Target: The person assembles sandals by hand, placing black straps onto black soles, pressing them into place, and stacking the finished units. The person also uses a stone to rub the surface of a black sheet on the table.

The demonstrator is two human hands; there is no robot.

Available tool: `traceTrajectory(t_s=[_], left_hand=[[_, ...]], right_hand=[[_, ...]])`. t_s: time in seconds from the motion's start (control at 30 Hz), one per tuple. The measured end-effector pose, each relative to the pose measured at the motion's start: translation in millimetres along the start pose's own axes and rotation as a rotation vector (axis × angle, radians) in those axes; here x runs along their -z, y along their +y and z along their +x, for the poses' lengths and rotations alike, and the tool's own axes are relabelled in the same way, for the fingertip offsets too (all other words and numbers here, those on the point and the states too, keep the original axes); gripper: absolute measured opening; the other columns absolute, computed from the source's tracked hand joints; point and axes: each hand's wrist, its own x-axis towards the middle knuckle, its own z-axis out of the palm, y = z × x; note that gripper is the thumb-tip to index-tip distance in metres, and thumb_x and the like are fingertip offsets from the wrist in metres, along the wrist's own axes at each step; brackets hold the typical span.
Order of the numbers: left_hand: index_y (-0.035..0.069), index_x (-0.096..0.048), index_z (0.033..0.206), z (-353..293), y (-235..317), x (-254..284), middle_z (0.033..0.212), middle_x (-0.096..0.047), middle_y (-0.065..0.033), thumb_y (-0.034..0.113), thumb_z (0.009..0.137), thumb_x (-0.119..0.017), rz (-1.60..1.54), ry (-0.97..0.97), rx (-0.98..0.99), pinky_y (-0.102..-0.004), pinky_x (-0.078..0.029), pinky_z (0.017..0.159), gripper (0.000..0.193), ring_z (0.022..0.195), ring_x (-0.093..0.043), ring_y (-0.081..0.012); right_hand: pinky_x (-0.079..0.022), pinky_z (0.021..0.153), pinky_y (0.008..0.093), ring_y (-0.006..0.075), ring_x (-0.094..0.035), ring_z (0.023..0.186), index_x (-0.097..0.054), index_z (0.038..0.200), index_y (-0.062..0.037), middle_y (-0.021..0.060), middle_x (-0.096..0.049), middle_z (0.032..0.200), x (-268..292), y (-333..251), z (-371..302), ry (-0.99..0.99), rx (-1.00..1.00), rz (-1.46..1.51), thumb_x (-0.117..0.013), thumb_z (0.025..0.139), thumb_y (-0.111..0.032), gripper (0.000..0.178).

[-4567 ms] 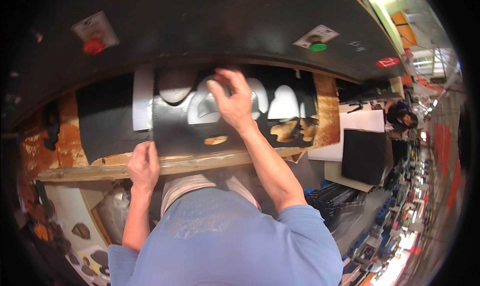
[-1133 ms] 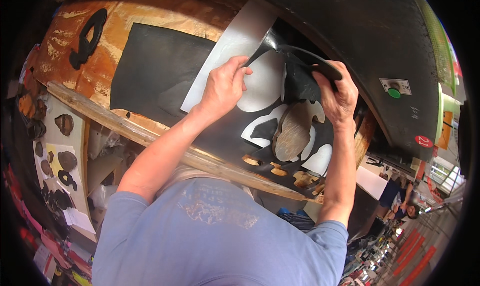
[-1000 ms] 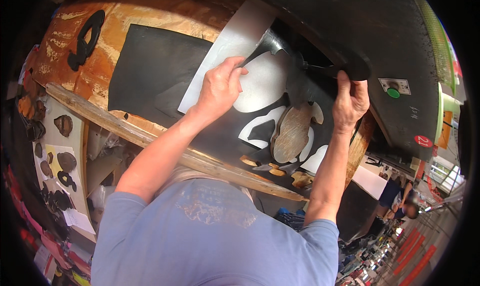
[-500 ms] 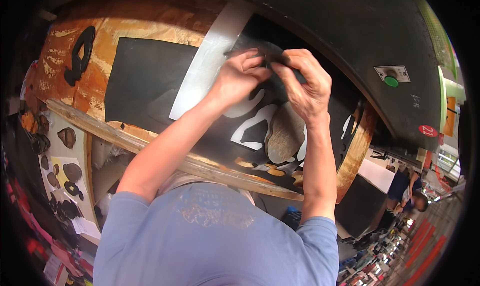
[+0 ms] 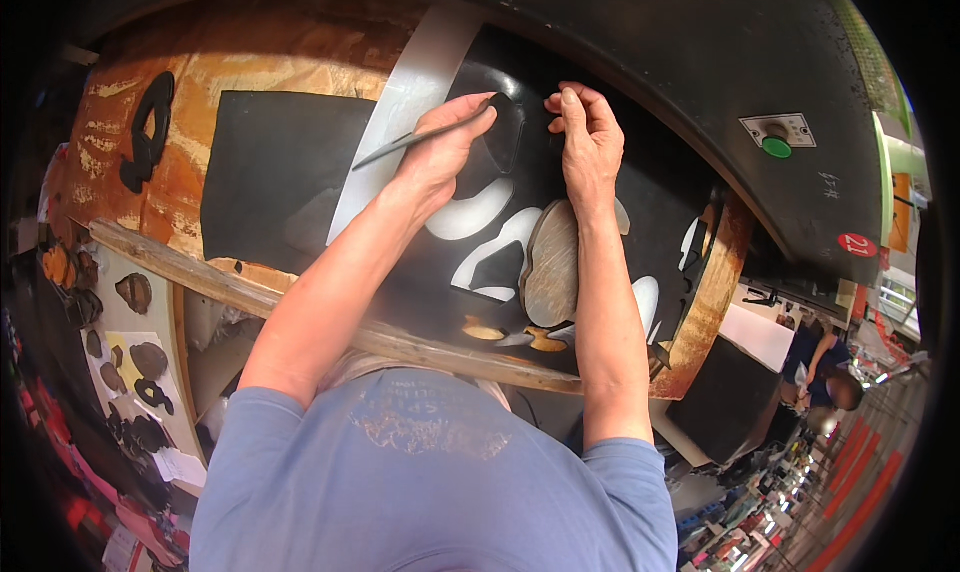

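My left hand (image 5: 445,147) pinches a thin, dark flat piece (image 5: 405,143), seen nearly edge-on, between thumb and fingers. It is above the black sheet (image 5: 545,57), beside the pale strip (image 5: 385,122). My right hand (image 5: 590,137) hovers over the same sheet to the right, its fingers loosely bent and apart, with nothing visible in them. Under my right forearm lies a rounded, brown-grey cutting die (image 5: 552,262), partly hidden by the arm. Pale cut-out openings, such as a curved one (image 5: 470,212) and a hooked one (image 5: 490,255), show in the sheet.
A second black sheet (image 5: 280,162) lies left of the strip on the worn wooden board (image 5: 240,62). A black looped die (image 5: 150,132) rests farther left. The dark machine beam with a green button (image 5: 776,146) spans the far right. A wooden rail (image 5: 190,272) edges the near side.
My hands have separated from where they met over a dark piece. The piece now points leftward in my left hand, while my right hand has let go. The sheet and die have shifted slightly left.
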Motion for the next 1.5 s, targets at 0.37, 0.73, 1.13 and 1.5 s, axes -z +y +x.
traceTrajectory(t_s=[0.37, 0.73, 1.13, 1.5], left_hand=[[0.003, -0.064, 0.129, -10, -2, 3, 0.113, -0.068, 0.0011, 0.019, 0.099, -0.076, -0.029, -0.026, -0.101, -0.0238, -0.042, 0.101, 0.036, 0.108, -0.059, -0.0064], [0.005, -0.064, 0.119, -2, 16, -7, 0.112, -0.065, -0.0017, 0.018, 0.095, -0.074, 0.118, -0.027, 0.055, -0.0257, -0.042, 0.096, 0.029, 0.109, -0.055, -0.0091], [0.010, -0.055, 0.124, 15, 5, 1, 0.102, -0.068, -0.0038, 0.012, 0.100, -0.068, -0.166, -0.331, 0.090, -0.0301, -0.056, 0.083, 0.028, 0.095, -0.067, -0.0141], [0.007, -0.058, 0.125, -3, 28, -1, 0.109, -0.075, -0.0159, 0.015, 0.101, -0.066, 0.215, -0.174, 0.078, -0.0303, -0.055, 0.086, 0.026, 0.094, -0.072, -0.0184]], right_hand=[[-0.052, 0.078, 0.0239, 0.0073, -0.062, 0.084, -0.074, 0.118, -0.0033, 0.0009, -0.072, 0.095, -9, 10, -3, -0.023, 0.106, -0.324, -0.075, 0.097, -0.017, 0.026], [-0.051, 0.091, 0.0270, 0.0121, -0.065, 0.098, -0.069, 0.128, -0.0018, 0.0051, -0.075, 0.109, -8, 4, -2, 0.014, -0.070, -0.177, -0.064, 0.099, -0.011, 0.031], [-0.052, 0.087, 0.0290, 0.0135, -0.065, 0.092, -0.067, 0.129, -0.0001, 0.0078, -0.075, 0.109, -4, 3, 3, 0.048, -0.121, -0.033, -0.059, 0.095, -0.010, 0.037], [-0.051, 0.092, 0.0289, 0.0141, -0.067, 0.097, -0.072, 0.125, -0.0014, 0.0073, -0.075, 0.106, -6, -2, 1, -0.028, -0.137, -0.140, -0.068, 0.098, -0.022, 0.034]])
